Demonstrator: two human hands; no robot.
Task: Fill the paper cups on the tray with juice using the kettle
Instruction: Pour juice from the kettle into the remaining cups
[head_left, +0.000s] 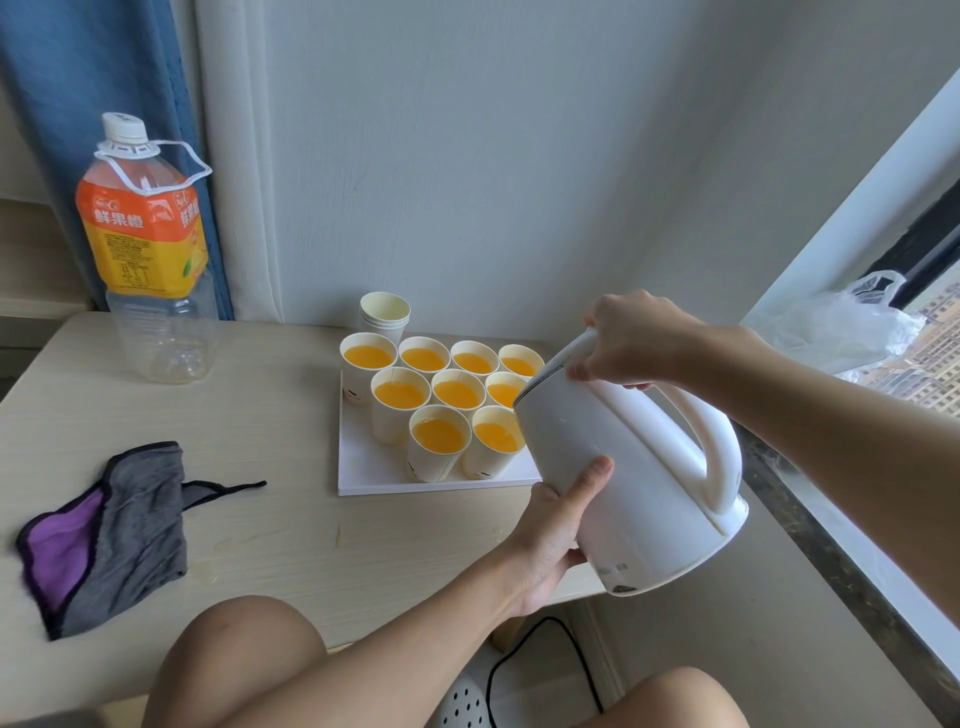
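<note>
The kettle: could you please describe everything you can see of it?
The kettle is white, seemingly plastic, smooth-bodied with a large loop handle. It is lifted and tilted, top toward the filled cups on the tray. The right hand grips the handle's upper end; the left hand holds its lower body, thumb along the side. No stream is visible.

Left forearm (389, 654) and right forearm (831, 415) are shown bare. Left hand (550, 540) and right hand (634, 338) are bare, nails short. Left knee (234, 665) and right knee (675, 701) are bare. White holed clog (462, 701) is glimpsed below; whether worn cannot be told.
</note>
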